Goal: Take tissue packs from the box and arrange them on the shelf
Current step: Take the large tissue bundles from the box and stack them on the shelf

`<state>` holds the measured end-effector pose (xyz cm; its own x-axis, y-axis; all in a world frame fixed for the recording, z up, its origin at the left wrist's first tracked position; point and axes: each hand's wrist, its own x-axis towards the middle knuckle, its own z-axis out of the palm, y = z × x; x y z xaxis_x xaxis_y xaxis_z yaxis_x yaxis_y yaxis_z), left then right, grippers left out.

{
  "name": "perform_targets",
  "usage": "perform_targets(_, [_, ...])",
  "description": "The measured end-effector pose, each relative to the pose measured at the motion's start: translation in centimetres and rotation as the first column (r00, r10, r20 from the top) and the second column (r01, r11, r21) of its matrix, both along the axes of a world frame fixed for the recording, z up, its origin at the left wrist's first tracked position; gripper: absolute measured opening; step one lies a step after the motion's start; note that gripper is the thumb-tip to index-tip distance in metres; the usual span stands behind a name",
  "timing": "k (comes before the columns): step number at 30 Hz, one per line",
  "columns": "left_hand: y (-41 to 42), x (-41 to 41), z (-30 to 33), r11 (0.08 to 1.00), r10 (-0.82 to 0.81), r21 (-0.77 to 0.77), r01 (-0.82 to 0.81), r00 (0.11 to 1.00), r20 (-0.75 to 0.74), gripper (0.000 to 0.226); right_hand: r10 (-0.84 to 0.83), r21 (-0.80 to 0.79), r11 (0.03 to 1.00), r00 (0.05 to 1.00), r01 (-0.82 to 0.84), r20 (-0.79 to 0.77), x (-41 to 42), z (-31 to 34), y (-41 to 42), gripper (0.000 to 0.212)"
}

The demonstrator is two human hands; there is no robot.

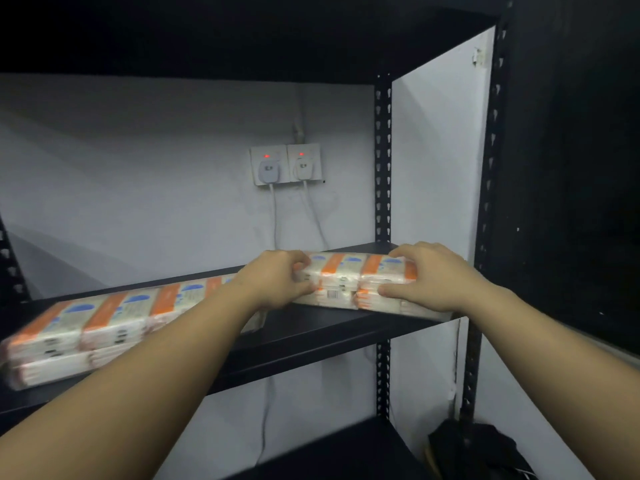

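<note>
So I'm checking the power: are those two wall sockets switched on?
On, it seems: both sockets show a red light above a plug. The switches themselves are too small to read.

The black shelf board (322, 327) looks like matt painted metal, smooth, with hardly any shine. The black slotted uprights (382, 161) are metal too, same flat dark finish, punched with keyhole slots. The white-and-orange tissue pack (349, 282) is wrapped in thin glossy plastic film that catches the light, slightly crinkled at the seams, and the row of matching film-wrapped packs (90, 327) has the same sheen. The pale wall (138, 168) behind is matt paint, a bit uneven. The white wall sockets (285, 164) look like smooth, slightly glossy plastic.
</note>
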<state>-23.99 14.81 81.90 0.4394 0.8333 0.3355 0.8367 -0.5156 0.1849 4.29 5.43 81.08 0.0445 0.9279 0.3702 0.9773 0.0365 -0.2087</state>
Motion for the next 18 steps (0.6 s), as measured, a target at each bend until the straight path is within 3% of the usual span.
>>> perform_targets(5, [1.9,1.4,0.6,0.999,0.020,-0.039,-0.020,1.000,-0.010,0.061,0.073,-0.074,0.993,0.971,-0.092,-0.226,3.3,0.1,-1.1,0.072])
perform_targets(7, [2.7,1.8,0.8,0.999,0.043,-0.030,-0.044,0.999,-0.028,0.065,0.067,-0.053,0.995,0.973,-0.081,-0.222,3.8,-0.3,-1.2,0.068])
perform_targets(11, [2.9,3.2,1.0,0.988,0.134,0.090,-0.128,0.989,-0.068,0.063,0.028,-0.031,0.999,0.979,-0.035,-0.200,3.7,-0.2,-1.5,0.085])
perform_targets(15, [0.8,4.0,0.6,0.991,0.118,0.061,-0.120,0.993,0.032,0.043,0.028,-0.006,1.000,0.967,-0.030,-0.255,3.8,-0.3,-1.5,0.093])
perform_targets(18, [-2.1,4.4,-0.6,0.999,-0.030,-0.007,0.032,0.983,0.183,0.033,0.030,0.031,0.999,0.949,-0.021,-0.315,3.7,-0.7,-1.4,0.078])
